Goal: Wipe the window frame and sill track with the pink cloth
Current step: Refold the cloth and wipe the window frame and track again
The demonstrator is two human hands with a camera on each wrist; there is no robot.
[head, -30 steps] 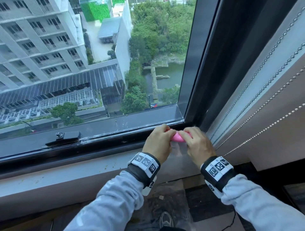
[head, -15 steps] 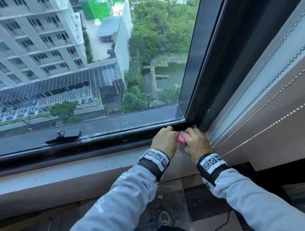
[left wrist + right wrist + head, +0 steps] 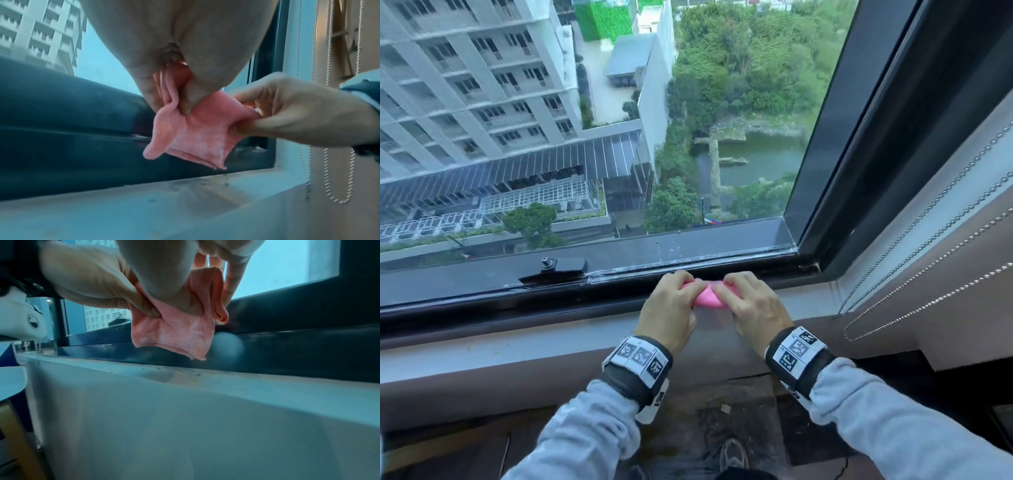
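The pink cloth [image 3: 707, 297] is folded and held between both hands just above the pale sill [image 3: 482, 346], against the dark bottom window frame [image 3: 517, 301]. My left hand [image 3: 681, 291] pinches its left side, thumb under and fingers over. My right hand [image 3: 736, 291] pinches its right side. In the left wrist view the pink cloth [image 3: 193, 129] hangs in loose folds from my left hand [image 3: 174, 97], with my right hand [image 3: 287, 110] gripping its edge. In the right wrist view the pink cloth [image 3: 176, 331] dangles clear of the sill [image 3: 226, 386].
A black window latch [image 3: 561, 267] sits on the frame to the left. The dark vertical frame [image 3: 859, 137] and corner stand to the right. Bead chains [image 3: 928, 246] of a blind hang by the right wall. Crumbs [image 3: 179, 371] lie on the sill.
Both hands have moved left, away from the right corner of the frame, with the cloth in them. More of the pink cloth now shows between them.
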